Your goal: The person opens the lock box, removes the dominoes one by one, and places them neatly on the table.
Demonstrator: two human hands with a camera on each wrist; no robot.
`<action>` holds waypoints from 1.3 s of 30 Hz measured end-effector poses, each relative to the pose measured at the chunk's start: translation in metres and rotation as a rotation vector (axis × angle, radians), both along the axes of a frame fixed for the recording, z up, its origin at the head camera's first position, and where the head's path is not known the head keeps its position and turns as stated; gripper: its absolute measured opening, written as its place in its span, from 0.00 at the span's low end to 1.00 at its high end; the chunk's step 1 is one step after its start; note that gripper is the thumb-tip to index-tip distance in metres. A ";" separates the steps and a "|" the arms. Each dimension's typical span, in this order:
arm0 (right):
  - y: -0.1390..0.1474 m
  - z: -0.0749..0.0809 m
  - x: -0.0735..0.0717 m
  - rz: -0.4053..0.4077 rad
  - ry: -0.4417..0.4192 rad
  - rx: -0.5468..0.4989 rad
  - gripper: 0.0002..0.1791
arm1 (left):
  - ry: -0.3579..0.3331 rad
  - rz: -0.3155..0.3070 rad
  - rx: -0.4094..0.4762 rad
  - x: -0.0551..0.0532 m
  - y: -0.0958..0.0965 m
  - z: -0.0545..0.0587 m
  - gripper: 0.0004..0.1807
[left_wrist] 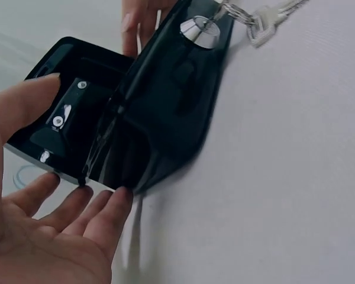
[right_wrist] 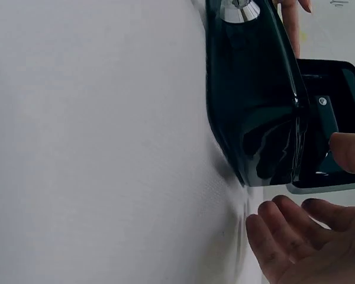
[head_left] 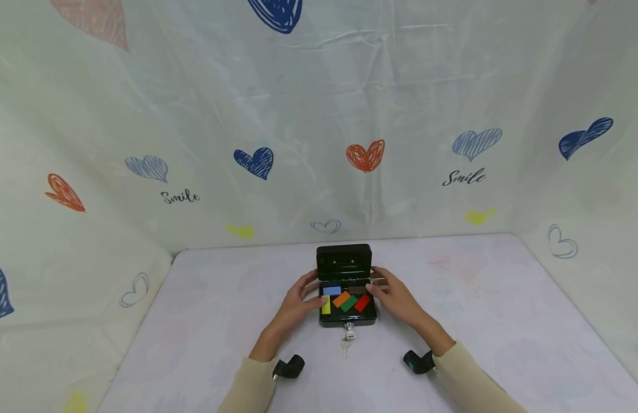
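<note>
A small black lock box (head_left: 348,323) stands on the table with its lid (head_left: 344,265) raised. Inside lie coloured blocks: blue (head_left: 331,291), yellow (head_left: 326,305), orange (head_left: 341,299), green (head_left: 349,304), red (head_left: 362,303) and dark brown (head_left: 357,290). Keys (head_left: 345,346) hang from the lock (left_wrist: 200,32) on its front. My left hand (head_left: 294,307) is at the left side, fingertips against the wall and thumb over the box near the yellow block. At the right side, my right hand (head_left: 399,296) has its fingers spread beside the wall, its thumb over the rim.
A white table (head_left: 220,298) carries the box near its back edge. Behind and beside it hangs a pale sheet (head_left: 298,195) printed with hearts. Black wrist cameras sit at the left cuff (head_left: 290,367) and the right cuff (head_left: 418,362).
</note>
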State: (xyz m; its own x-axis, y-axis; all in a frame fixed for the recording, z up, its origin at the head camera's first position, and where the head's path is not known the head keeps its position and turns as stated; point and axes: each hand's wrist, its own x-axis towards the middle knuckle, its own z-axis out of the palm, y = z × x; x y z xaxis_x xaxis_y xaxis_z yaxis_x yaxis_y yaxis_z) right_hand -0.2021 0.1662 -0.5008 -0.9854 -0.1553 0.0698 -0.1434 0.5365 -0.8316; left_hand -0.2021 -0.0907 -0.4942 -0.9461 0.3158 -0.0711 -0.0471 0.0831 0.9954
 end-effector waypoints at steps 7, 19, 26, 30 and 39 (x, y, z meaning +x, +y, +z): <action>0.000 0.008 0.011 0.005 0.106 0.055 0.28 | 0.019 -0.080 -0.030 0.009 -0.001 0.011 0.47; 0.001 0.009 0.021 0.067 0.318 0.217 0.23 | 0.053 -0.078 -0.108 0.009 -0.002 -0.014 0.56; 0.001 0.007 0.022 0.129 0.387 0.247 0.23 | 0.047 -0.071 -0.125 0.009 -0.002 -0.019 0.57; 0.001 0.006 0.021 0.157 0.388 0.253 0.23 | 0.049 -0.076 -0.118 0.009 -0.002 -0.019 0.56; -0.002 0.009 0.020 0.153 0.307 0.293 0.24 | 0.055 -0.088 -0.103 0.009 -0.003 -0.019 0.55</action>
